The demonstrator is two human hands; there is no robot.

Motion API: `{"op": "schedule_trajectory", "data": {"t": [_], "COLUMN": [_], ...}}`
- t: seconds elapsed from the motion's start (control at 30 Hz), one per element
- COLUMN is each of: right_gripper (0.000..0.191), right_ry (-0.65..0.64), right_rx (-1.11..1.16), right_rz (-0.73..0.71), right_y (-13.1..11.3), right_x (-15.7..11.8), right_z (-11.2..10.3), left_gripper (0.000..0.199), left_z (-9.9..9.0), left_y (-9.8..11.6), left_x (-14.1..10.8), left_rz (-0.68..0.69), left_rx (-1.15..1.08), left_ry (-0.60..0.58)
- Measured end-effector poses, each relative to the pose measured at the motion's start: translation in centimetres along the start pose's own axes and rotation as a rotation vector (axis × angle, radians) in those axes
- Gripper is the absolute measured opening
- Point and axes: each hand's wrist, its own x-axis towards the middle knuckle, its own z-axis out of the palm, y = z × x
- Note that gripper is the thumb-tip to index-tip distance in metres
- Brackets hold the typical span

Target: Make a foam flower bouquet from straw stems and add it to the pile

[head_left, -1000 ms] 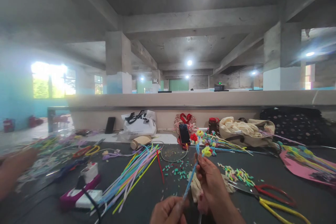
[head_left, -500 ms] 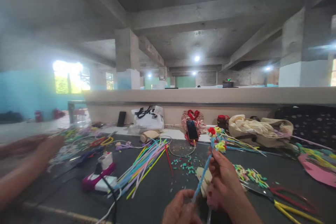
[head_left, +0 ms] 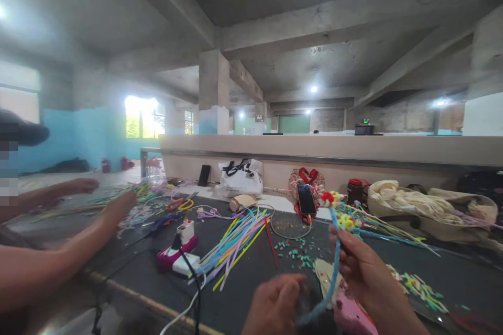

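A fuzzy blue pipe cleaner stem [head_left: 335,261] with a red and a yellow flower [head_left: 327,199] at its top is pinched between the thumb and fingers of my right hand [head_left: 363,264]. The stem bends, and its lower end is blurred toward the bottom. Beside that end, my left hand [head_left: 275,301] is partly curled and smeared by motion; whether it touches the stem is unclear. Yellow flowers [head_left: 348,221] show just behind my right fingertips. Below the stem lie a beige piece [head_left: 323,275] and a pink spotted thing [head_left: 351,316], partly covered by my right hand.
Loose coloured pipe cleaners [head_left: 236,251] lie left of centre, near a purple-white power strip [head_left: 178,259] with cables. Green clippings [head_left: 301,256] and a phone [head_left: 306,200] are ahead. A co-worker's arms [head_left: 74,246] reach in from the left. A beige bag [head_left: 424,214] stands at right.
The view has swung left, so the table things appear farther right. My left hand has come away from its pinch on the stem, and the stem now bends. My right hand still holds it.
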Motion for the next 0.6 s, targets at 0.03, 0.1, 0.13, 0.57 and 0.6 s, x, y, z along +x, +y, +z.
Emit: {"op": "schedule_trajectory", "data": {"t": [0.03, 0.1, 0.13, 0.57, 0.6], "right_gripper": [0.026, 0.021, 0.020, 0.042, 0.044], "right_ry": [-0.061, -0.182, -0.226, -0.316, -0.321], "right_rx": [-0.038, -0.125, -0.176, -0.585, -0.617], "right_rz": [0.035, 0.092, 0.108, 0.176, 0.203], "right_y": [0.1, 0.6, 0.9, 4.0, 4.2], "right_x": [-0.3, -0.8, -1.0, -3.4, -3.9], "right_z": [0.5, 1.5, 1.8, 0.5, 0.0], "left_gripper": [0.034, 0.031, 0.031, 0.034, 0.035], "left_z": [-0.3, -0.4, -0.2, 1.9, 1.7], "left_y": [1.3, 3.6, 4.4, 3.4, 3.5], "left_x": [0.6, 1.7, 2.2, 4.7, 4.8], "left_rz": [0.048, 0.138, 0.127, -0.043, -0.043], "left_rx": [0.126, 0.229, 0.182, -0.255, -0.256], "left_ry": [0.037, 0.015, 0.009, 0.173, 0.169]}}
